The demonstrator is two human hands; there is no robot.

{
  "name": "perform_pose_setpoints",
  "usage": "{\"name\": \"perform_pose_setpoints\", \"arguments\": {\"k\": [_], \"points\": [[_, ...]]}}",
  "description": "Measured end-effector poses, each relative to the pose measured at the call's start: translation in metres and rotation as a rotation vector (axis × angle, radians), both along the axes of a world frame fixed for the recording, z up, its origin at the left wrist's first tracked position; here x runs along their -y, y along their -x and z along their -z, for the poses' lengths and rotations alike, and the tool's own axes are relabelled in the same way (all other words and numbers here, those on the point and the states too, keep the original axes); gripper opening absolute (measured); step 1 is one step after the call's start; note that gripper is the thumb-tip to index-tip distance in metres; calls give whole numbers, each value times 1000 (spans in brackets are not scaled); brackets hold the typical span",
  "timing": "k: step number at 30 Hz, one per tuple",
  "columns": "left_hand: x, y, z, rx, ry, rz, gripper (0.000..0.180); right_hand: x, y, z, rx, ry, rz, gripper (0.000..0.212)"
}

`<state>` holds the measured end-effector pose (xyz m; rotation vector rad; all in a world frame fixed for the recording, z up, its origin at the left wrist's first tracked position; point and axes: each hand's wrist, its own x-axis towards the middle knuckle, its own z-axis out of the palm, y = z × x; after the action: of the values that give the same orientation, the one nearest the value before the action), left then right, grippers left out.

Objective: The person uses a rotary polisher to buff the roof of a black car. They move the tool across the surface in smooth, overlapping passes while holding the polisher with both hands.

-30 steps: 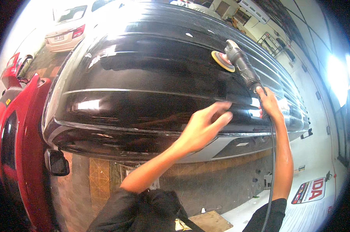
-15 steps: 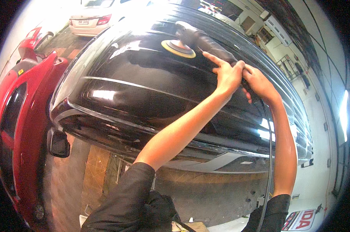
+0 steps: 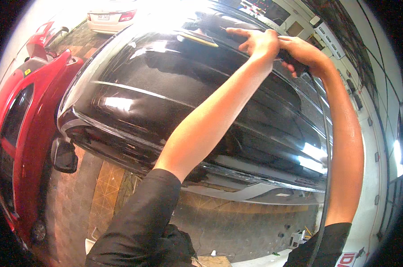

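Observation:
A black car polisher [image 3: 206, 21] with a round yellow-edged pad [image 3: 199, 39] rests on the glossy black roof [image 3: 139, 80] of a vehicle. My left hand [image 3: 260, 43] grips the polisher's body, its index finger stretched forward along the tool. Close behind it, my right hand [image 3: 303, 54] is closed around the rear end. Both hands nearly touch and hide much of the grip. From the back of the tool a black power cord [image 3: 327, 147] runs down beside my right forearm.
A red car [image 3: 36, 133] stands on the left and a white car [image 3: 112, 21] at the far left. The black vehicle's side mirror [image 3: 64, 155] juts out. Tiled floor [image 3: 108, 184] lies below, with a small whitish item [image 3: 296, 239] near the lower right. A white wall borders the right.
Both hands have pushed the polisher farther away across the roof and slightly left. Its pad now appears more edge-on. My forearms reach farther out, and the cord has shifted right.

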<state>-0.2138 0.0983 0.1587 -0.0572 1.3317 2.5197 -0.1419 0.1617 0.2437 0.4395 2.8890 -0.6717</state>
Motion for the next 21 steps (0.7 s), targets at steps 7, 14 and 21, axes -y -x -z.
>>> {"name": "perform_pose_setpoints", "arguments": {"k": [7, 14, 21], "points": [[-68, -66, -23, 55, -27, 138, 122, -56, -59, -27, 22, -137, 136, 38], [-118, -140, -39, 48, 93, 450, 126, -108, -144, -38, 8, -181, 345, 40], [-147, -143, -22, 22, -83, 480, 132, -106, -155, -39, -27, -240, 388, 40]]}}
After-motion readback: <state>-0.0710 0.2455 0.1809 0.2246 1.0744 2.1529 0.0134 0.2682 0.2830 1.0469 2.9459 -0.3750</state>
